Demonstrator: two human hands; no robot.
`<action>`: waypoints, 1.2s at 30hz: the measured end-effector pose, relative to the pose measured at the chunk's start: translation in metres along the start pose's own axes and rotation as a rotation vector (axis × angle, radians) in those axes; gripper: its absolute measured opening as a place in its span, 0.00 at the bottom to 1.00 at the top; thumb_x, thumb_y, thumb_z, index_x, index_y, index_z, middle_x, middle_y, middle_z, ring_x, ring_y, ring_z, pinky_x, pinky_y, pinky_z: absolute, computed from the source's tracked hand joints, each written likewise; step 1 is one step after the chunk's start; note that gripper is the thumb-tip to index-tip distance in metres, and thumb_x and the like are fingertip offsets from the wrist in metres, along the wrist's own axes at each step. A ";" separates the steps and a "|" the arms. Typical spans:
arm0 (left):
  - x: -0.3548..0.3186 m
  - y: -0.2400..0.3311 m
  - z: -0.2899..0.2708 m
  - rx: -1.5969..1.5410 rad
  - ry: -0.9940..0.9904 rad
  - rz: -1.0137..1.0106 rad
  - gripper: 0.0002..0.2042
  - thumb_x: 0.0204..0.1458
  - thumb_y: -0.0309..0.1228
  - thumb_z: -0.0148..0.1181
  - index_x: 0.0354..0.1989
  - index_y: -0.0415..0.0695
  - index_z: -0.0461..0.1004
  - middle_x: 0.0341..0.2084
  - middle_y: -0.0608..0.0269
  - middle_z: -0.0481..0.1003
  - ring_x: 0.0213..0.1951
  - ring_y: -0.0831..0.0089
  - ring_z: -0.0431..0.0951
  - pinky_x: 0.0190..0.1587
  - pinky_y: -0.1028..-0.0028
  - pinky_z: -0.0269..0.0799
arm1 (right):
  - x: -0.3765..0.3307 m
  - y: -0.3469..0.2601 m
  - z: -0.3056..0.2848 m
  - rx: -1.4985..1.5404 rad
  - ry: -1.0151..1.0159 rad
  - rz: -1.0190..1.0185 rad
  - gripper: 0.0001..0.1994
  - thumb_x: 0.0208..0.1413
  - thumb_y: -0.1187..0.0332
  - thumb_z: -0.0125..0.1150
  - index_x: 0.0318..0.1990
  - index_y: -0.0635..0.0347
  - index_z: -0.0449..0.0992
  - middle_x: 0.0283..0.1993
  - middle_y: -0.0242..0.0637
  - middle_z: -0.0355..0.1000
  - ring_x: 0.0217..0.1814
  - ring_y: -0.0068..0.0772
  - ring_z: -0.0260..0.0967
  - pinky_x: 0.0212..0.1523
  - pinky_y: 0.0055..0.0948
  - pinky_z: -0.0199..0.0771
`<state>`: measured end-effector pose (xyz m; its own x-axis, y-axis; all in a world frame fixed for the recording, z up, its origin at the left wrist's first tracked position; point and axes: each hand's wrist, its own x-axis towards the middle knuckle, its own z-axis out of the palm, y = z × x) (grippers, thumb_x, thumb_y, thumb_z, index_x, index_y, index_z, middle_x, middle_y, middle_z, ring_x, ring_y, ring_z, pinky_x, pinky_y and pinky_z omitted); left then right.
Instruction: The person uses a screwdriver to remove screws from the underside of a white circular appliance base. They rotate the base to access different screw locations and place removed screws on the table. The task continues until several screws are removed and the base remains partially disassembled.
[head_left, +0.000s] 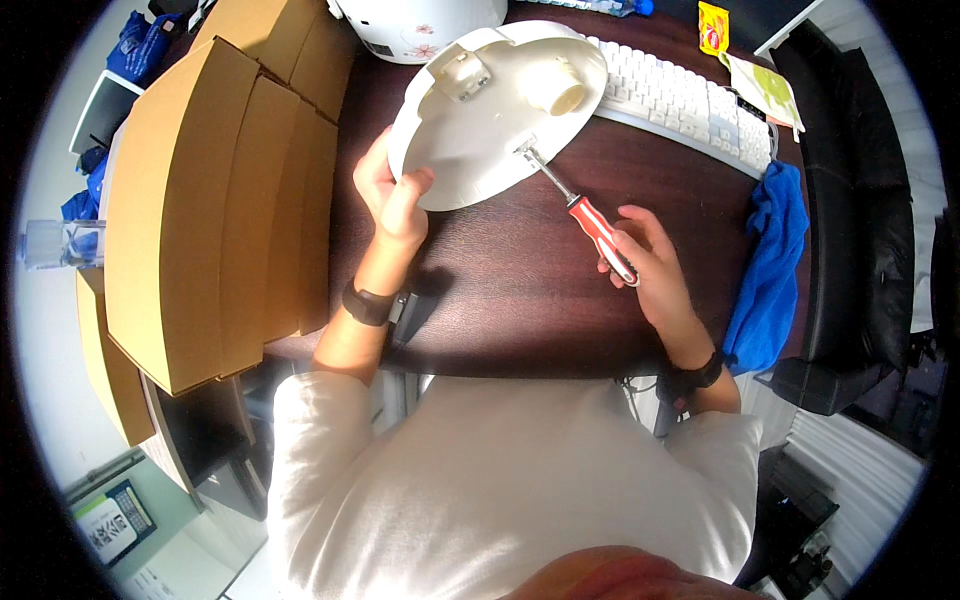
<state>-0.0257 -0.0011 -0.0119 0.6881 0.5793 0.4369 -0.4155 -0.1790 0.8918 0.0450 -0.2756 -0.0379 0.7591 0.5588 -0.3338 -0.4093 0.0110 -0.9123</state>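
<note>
My left hand [395, 195] grips the lower left rim of a white rounded plastic cover [490, 130], thumb inside and fingers behind. The cover is tilted with its hollow inner side facing me; it has a short cream-coloured tube [562, 90] and a small square moulded box [462, 77]. My right hand [648, 258] is closed around the red and white handle of a screwdriver [602, 235]. Its metal shaft points up and left to the cover's lower edge. At its tip is a small pale metal piece [526, 147], too small to name; whether it touches the cover I cannot tell.
Behind the cover stand a white appliance with a flower print [420, 30] and a white keyboard [680, 100]. Large cardboard boxes [215, 210] border the left side. A blue cloth [770, 270] hangs at the right table edge, near a yellow packet [713, 28] and a black sofa [850, 200].
</note>
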 end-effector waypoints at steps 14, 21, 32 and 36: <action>-0.001 0.002 -0.002 0.015 -0.023 -0.015 0.21 0.30 0.25 0.47 0.38 0.30 0.70 0.27 0.67 0.70 0.30 0.79 0.67 0.33 0.82 0.61 | -0.005 -0.003 0.003 0.170 0.060 0.021 0.15 0.59 0.63 0.44 0.43 0.67 0.68 0.31 0.42 0.69 0.30 0.27 0.67 0.30 0.24 0.68; 0.000 -0.002 -0.003 -0.032 0.014 -0.050 0.20 0.30 0.25 0.47 0.37 0.30 0.70 0.26 0.67 0.70 0.28 0.80 0.66 0.31 0.83 0.61 | -0.011 -0.005 0.003 0.480 0.052 0.194 0.13 0.57 0.65 0.47 0.44 0.66 0.69 0.37 0.38 0.70 0.38 0.29 0.68 0.39 0.29 0.67; 0.000 0.001 -0.001 -0.030 -0.002 -0.031 0.20 0.30 0.24 0.47 0.37 0.31 0.71 0.27 0.67 0.70 0.29 0.80 0.66 0.32 0.83 0.61 | -0.003 -0.011 -0.007 0.282 -0.152 0.314 0.15 0.61 0.60 0.40 0.43 0.62 0.68 0.26 0.34 0.67 0.18 0.24 0.62 0.14 0.22 0.59; -0.001 0.003 0.002 -0.029 0.002 -0.008 0.20 0.30 0.24 0.47 0.37 0.31 0.71 0.26 0.66 0.70 0.29 0.79 0.67 0.33 0.83 0.61 | -0.001 -0.007 0.001 -0.075 0.045 -0.069 0.10 0.59 0.67 0.45 0.43 0.63 0.65 0.29 0.34 0.64 0.18 0.21 0.61 0.12 0.19 0.54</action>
<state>-0.0270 -0.0041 -0.0093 0.6907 0.5819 0.4293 -0.4266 -0.1514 0.8917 0.0465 -0.2753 -0.0310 0.8068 0.5209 -0.2788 -0.3179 -0.0151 -0.9480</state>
